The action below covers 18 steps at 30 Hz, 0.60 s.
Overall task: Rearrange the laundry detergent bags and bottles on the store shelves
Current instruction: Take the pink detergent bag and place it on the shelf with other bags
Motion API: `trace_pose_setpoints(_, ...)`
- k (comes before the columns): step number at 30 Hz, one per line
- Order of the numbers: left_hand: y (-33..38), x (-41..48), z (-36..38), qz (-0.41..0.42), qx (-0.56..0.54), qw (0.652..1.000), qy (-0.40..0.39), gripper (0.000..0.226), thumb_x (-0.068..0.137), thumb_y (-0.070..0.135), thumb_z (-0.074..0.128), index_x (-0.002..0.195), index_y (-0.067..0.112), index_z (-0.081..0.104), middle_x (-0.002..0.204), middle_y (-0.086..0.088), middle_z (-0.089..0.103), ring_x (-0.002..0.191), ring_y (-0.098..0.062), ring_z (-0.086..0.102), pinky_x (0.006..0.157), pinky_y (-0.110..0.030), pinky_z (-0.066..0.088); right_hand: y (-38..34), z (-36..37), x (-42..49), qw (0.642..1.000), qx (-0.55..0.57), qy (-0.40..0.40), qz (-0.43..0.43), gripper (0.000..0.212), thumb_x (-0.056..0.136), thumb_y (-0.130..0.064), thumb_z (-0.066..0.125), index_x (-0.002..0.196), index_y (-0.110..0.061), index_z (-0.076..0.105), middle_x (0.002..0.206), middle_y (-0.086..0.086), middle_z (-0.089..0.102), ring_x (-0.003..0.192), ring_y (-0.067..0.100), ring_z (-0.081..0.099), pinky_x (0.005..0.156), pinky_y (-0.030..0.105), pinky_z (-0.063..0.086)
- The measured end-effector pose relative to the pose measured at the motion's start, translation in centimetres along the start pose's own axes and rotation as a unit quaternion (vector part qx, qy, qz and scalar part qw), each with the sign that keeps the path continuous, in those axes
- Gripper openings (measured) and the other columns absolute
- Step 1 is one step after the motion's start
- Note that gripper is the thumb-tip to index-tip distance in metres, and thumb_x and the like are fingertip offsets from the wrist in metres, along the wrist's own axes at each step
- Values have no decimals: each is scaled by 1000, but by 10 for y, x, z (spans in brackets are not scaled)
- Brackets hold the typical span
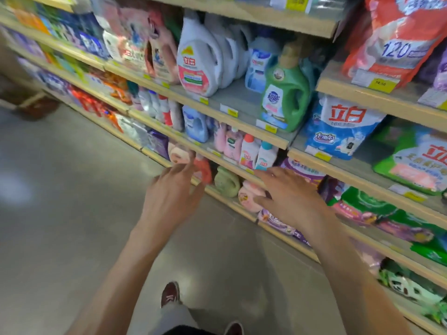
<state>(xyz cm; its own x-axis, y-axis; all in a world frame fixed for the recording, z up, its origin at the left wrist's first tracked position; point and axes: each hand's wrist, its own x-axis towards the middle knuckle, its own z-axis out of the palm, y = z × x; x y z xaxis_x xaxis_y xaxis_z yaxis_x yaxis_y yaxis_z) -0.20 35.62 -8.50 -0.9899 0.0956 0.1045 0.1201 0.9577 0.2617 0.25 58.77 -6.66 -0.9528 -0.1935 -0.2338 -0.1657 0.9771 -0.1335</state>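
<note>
Beige board shelves (pixel 232 110) run from the far left to the near right, packed with detergent. On the upper shelf stands a white plastic jug with a pink label (pixel 198 61), and to its right, near the shelf's front edge, a green plastic bottle with a tan cap (pixel 285 93). Further right, on the next bay, a blue-and-white bag with red characters (pixel 343 126) sits upright beside a green bag (pixel 411 163), with a red-orange bag (pixel 396 37) on the shelf above. Below the green bottle is a row of small pink and white bottles (pixel 249 151). The left hand (pixel 174 189) reaches toward the lower shelf with its fingers loosely spread and nothing in them; its fingertips are just beside an orange-red bottle (pixel 204 169), though the blur hides whether they touch. The right hand (pixel 292 192) is spread flat with straight fingers in front of the same shelf's edge, grasping nothing, its thumb near a pink rounded jug (pixel 249 195) that stands to the right of a pale green jug (pixel 226 181). A purple bag (pixel 302 172) shows just past its knuckles. Below, a maroon shoe (pixel 170 293) rests on the grey floor (pixel 60 189).
</note>
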Motion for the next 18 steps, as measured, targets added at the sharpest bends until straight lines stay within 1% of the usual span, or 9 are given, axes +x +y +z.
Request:
trace_pose_setpoints(4,-58,3,-9,-16,-3,1000,-3,36,93,42,58,126,28,58,125,2,66,113,-31,60,88,-40,48,-52,1,27,1000,0,3,-27,63,98,-45,51,153,-27,27,149,5,40,135,29,38,104,46,41)
trace_pose_setpoints(8,-122,10,-27,-22,-20,1000,2,37,94,42,57,128,27,57,128,1,64,115,-30,59,90,-41,47,-114,-1,59,999,-8,0,-34,64,96,-45,53,153,-28,27,151,2,38,136,28,39,103,42,41)
trace_pose_setpoints(12,-195,25,-46,-24,-25,999,13,39,94,42,56,130,27,55,127,-1,64,115,-31,57,91,-41,46,-185,-3,94,999,-14,4,-42,59,96,-43,54,150,-28,33,150,2,41,135,27,41,104,42,41)
trace_pose_setpoints(15,-240,34,-60,-24,-24,999,11,40,95,42,55,132,26,56,130,-1,62,119,-30,56,92,-41,46,-233,-3,118,999,-12,3,-41,63,97,-45,52,152,-29,28,152,3,39,136,28,41,106,42,40)
trace_pose_setpoints(18,-287,46,-72,-21,-22,1000,6,40,96,43,54,131,25,56,131,-2,62,120,-31,55,93,-42,46,-279,1,145,999,-7,0,-42,62,97,-46,53,152,-29,30,151,3,39,134,29,42,102,41,42)
